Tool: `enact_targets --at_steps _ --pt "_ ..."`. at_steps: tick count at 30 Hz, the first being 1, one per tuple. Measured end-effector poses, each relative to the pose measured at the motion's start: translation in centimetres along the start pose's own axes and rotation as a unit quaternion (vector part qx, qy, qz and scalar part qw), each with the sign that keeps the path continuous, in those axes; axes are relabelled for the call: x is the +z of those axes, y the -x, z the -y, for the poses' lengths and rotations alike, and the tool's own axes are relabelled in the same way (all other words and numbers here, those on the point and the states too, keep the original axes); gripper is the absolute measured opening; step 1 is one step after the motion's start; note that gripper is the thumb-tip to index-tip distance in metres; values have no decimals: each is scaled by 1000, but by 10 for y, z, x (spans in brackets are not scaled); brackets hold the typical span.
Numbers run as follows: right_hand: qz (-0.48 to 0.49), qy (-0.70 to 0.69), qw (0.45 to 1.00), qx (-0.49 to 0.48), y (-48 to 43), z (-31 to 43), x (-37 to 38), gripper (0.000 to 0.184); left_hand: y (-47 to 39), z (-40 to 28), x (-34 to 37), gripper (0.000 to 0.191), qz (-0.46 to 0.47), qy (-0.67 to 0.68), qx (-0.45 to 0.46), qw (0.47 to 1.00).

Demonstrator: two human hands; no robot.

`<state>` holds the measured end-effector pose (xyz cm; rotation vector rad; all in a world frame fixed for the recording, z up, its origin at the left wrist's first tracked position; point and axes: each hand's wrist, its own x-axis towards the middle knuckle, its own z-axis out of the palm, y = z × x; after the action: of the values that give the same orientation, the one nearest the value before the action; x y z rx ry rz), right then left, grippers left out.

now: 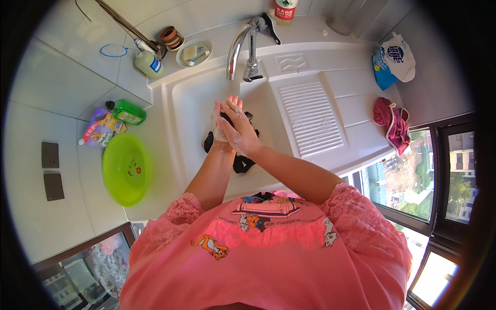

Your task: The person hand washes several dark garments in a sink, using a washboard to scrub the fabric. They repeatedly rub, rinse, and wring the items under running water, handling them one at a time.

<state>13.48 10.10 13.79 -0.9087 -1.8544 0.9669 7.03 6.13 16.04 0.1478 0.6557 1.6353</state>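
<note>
My left hand (220,130) and my right hand (241,126) meet over the sink basin, palm toward palm, with white suds on both. My right hand lies across the left one, and the fingers of both are stretched out toward the faucet. Dark cloth (227,117) shows in the gap by my right thumb; neither hand is seen gripping it. Beneath them, wet black cloth (243,164) lies on the bottom of the white sink (190,112), partly hidden by my hands and wrists. Above my fingertips hangs the spout of the chrome faucet (232,58).
A ribbed washboard (310,118) adjoins the basin. A maroon cloth (390,124) and a detergent pouch (393,62) are at right. To the left are a green basin (127,170), a green bottle (130,112) and a softener pouch (102,128). A soap dish (209,43) stands behind.
</note>
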Motion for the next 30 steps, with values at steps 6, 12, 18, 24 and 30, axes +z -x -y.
enact_targets --at_steps 6,12,18,24,30 --pt "-67 -210 955 199 6 -26 3 41 5 6 13 40 -10 -33 -107 994" --pt "-121 -164 955 215 5 -29 -5 44 1 1 12 37 -13 -7 -128 992" --pt "-4 -1 990 141 8 -8 -3 41 14 -1 35 41 -79 0 -126 989" --pt "-46 -337 876 342 11 16 -10 45 -1 7 7 52 -123 -84 -138 979" --pt "-53 -364 858 358 27 25 1 34 -42 26 -70 72 -96 -572 163 798"
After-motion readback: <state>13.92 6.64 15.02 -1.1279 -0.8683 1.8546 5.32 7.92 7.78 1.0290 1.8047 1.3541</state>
